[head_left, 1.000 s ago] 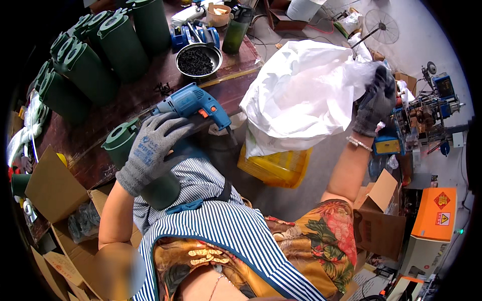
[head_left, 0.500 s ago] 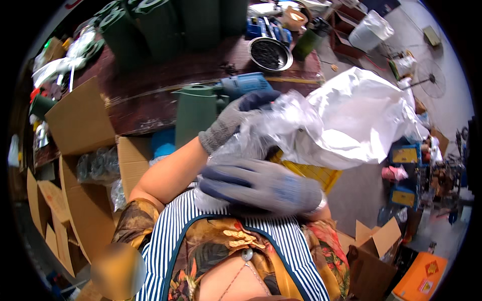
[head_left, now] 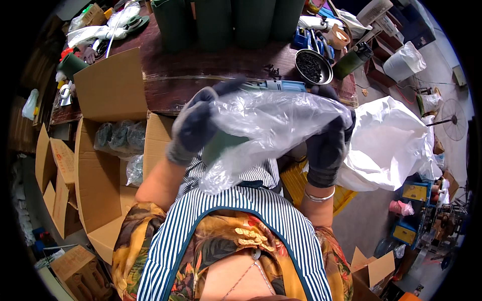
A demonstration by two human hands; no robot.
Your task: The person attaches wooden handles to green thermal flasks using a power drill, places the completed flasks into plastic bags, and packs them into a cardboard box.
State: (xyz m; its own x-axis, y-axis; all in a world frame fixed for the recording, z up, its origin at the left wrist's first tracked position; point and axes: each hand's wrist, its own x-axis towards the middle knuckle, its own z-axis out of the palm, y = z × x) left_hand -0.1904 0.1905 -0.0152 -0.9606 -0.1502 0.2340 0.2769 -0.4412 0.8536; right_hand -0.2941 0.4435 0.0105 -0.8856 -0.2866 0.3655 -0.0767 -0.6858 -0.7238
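Note:
Both my hands wear grey knit gloves with dark blue palms. A clear plastic bag (head_left: pixel 281 118) is stretched between them in front of my apron. My left hand (head_left: pixel 196 123) grips its left end, the fingertips blurred. At the right end, my right hand (head_left: pixel 329 143) is closed around the gathered film. Behind the bag, a dark green jug (head_left: pixel 224 146) shows only in part; the film hides the rest. Just beyond the bag on the table lies a blue power tool (head_left: pixel 283 86), mostly covered.
Tall green jugs (head_left: pixel 216 22) line the back of the dark red table (head_left: pixel 165 75). A bowl of small black parts (head_left: pixel 312 66) sits near a dark bottle (head_left: pixel 353 60). An open carton (head_left: pixel 95 175) with wrapped items (head_left: pixel 120 136) stands left; a white sack (head_left: pixel 384 145) over a yellow crate (head_left: pixel 296 185) right.
My hands have moved apart, spreading the bag between them. My right hand went from in front of my chest to the bag's right end. The whole view has shifted left.

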